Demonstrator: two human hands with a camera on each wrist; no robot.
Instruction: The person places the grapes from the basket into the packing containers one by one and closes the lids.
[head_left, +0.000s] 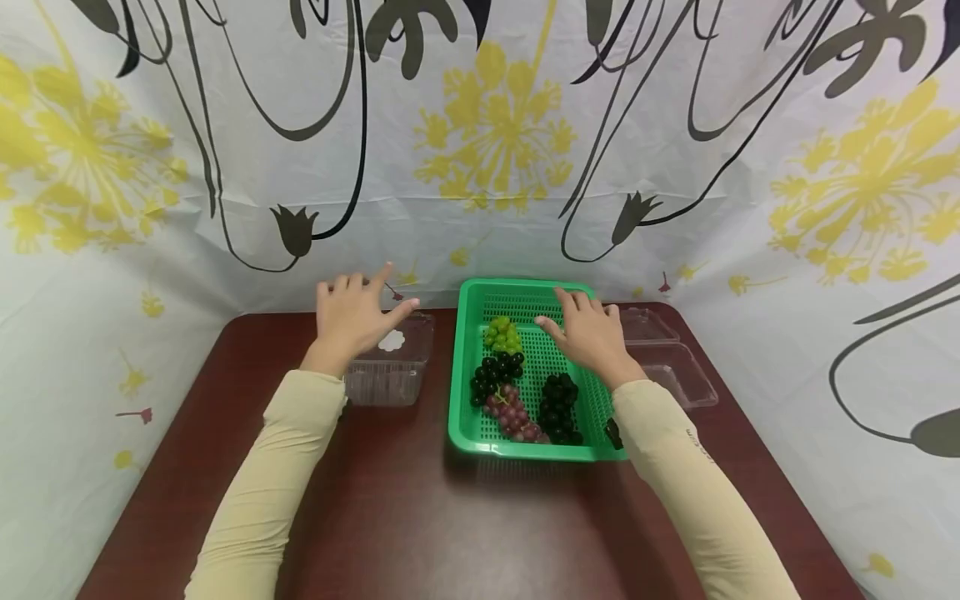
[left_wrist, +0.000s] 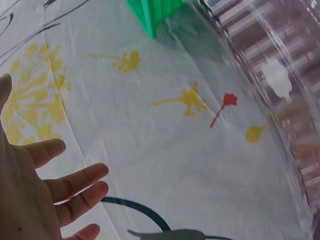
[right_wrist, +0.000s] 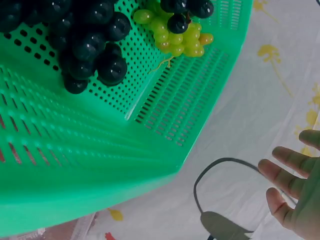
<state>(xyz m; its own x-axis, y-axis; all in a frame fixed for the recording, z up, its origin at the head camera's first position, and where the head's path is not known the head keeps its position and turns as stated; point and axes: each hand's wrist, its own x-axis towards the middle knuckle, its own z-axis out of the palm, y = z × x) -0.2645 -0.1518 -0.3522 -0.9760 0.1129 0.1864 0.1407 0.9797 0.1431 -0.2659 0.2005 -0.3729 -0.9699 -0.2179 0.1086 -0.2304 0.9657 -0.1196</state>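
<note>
My left hand (head_left: 348, 317), fingers spread, is raised above a clear plastic box (head_left: 386, 375) with a white label on its lid. In the left wrist view that hand (left_wrist: 55, 185) holds nothing. Over the right side of a green basket (head_left: 465, 367) hovers my right hand (head_left: 592, 337), fingers apart; the right wrist view shows the same hand (right_wrist: 295, 185) bare of any object. Inside the basket lie green grapes (head_left: 502, 335), black grapes (head_left: 495, 375), red grapes (head_left: 513, 414) and another dark bunch (head_left: 558, 408). A further dark bunch (head_left: 613, 432) is partly hidden by the right sleeve.
An open clear plastic container (head_left: 675, 371) lies right of the basket, partly behind the right forearm. Everything stands on a dark red-brown table (head_left: 480, 533). A white flower-patterned cloth (head_left: 480, 233) hangs behind the table and along its sides.
</note>
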